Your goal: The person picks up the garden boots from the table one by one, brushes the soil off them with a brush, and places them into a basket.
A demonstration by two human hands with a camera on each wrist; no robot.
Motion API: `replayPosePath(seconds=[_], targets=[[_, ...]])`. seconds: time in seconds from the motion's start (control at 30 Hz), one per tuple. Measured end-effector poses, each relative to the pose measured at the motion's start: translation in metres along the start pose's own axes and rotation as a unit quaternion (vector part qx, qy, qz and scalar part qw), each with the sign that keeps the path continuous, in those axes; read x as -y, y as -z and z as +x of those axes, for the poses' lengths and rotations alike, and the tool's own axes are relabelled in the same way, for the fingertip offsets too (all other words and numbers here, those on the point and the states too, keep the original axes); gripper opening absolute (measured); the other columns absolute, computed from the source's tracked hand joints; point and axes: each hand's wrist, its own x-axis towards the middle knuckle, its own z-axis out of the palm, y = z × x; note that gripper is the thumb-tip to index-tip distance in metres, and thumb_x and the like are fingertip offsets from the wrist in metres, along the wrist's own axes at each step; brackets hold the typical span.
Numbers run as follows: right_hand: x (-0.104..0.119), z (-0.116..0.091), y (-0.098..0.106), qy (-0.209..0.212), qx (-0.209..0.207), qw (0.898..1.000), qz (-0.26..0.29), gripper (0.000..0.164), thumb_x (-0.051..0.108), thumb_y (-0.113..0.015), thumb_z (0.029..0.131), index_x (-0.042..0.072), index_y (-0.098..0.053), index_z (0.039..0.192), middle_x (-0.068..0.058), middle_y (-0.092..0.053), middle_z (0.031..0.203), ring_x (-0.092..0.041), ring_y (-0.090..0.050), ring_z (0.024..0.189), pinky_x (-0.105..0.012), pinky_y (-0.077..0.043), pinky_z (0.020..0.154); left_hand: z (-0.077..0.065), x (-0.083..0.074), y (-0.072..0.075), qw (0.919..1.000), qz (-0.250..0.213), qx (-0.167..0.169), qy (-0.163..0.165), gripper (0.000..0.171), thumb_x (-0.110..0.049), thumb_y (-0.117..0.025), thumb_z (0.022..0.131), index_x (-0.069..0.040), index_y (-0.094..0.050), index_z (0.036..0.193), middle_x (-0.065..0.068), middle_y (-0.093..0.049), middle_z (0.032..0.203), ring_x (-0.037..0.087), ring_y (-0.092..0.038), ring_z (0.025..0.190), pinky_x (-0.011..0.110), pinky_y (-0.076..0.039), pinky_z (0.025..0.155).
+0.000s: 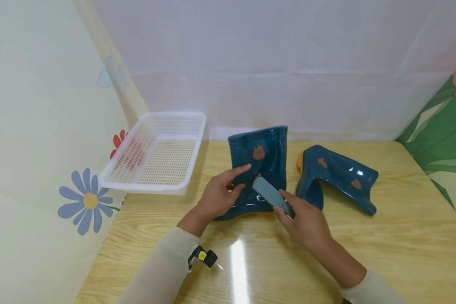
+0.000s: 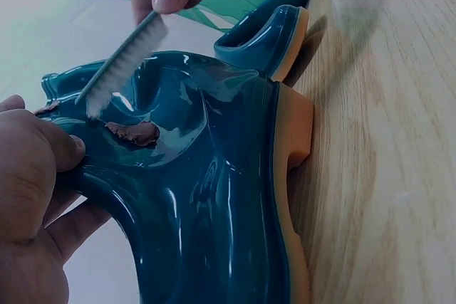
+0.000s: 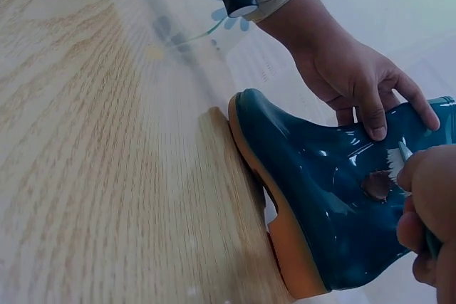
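Note:
A glossy dark teal rain boot (image 1: 272,169) lies on its side with its yellow-orange sole (image 2: 293,129) towards the person. My left hand (image 1: 219,193) grips the boot at its shaft, thumb on the upper face and fingers underneath in the left wrist view. My right hand (image 1: 308,221) holds a blue-grey brush (image 1: 270,193) with its white bristles (image 2: 128,69) facing the boot, close to a brown mud patch (image 2: 135,133). Whether the bristles touch the surface I cannot tell. Another brown patch (image 1: 258,152) marks the boot's upper shaft.
The second teal boot (image 1: 340,171), also with brown patches, lies on its side to the right on the wood-grain table (image 1: 403,236). At the back left stands a white plastic basket (image 1: 180,187). A pale wall (image 1: 251,84) rises behind the table.

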Motion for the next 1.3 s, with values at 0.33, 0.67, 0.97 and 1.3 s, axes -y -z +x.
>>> replayPosePath(seconds=[0.33,0.67,0.97,1.3], targets=[[-0.0044,-0.0008,-0.0025,-0.016,0.030,0.999,-0.012,0.050,0.029,-0.074,0.096,0.006,-0.064,0.139,-0.012,-0.073,0.109,-0.016,-0.056,0.070,-0.029,-0.043,0.057,-0.0014,0.0000,-0.0015,0.9999,0.000,-0.010,-0.009,0.056,0.002,-0.072,0.094,-0.018,-0.060,0.145,0.009,-0.065,0.137,0.019,-0.065,0.093,0.029,-0.057,0.072],[0.0007,-0.0027,0.0006,0.001,-0.006,1.000,-0.004,0.052,0.026,-0.078,0.094,0.006,-0.064,0.139,-0.015,-0.073,0.111,-0.020,-0.061,0.074,-0.034,-0.048,0.060,-0.0008,-0.0007,-0.0007,0.9999,-0.008,-0.006,-0.010,0.056,0.003,-0.070,0.094,-0.018,-0.059,0.145,0.009,-0.064,0.138,0.020,-0.067,0.100,0.030,-0.058,0.075],[-0.0044,-0.0021,-0.0011,-0.013,0.019,1.000,-0.022,0.049,0.026,-0.076,0.095,0.004,-0.065,0.137,-0.014,-0.074,0.110,-0.018,-0.060,0.071,-0.033,-0.047,0.058,-0.0016,-0.0016,-0.0012,0.9998,-0.011,-0.005,-0.013,0.055,0.003,-0.071,0.094,-0.016,-0.060,0.145,0.011,-0.065,0.135,0.020,-0.067,0.096,0.030,-0.058,0.074],[-0.0007,-0.0022,0.0004,0.019,-0.010,1.000,-0.014,0.050,0.025,-0.078,0.093,0.005,-0.065,0.137,-0.014,-0.074,0.105,-0.019,-0.059,0.071,-0.032,-0.046,0.057,-0.0011,0.0019,-0.0012,0.9998,-0.014,-0.010,-0.012,0.056,0.003,-0.071,0.094,-0.018,-0.059,0.145,0.009,-0.064,0.138,0.020,-0.066,0.100,0.029,-0.058,0.074]])
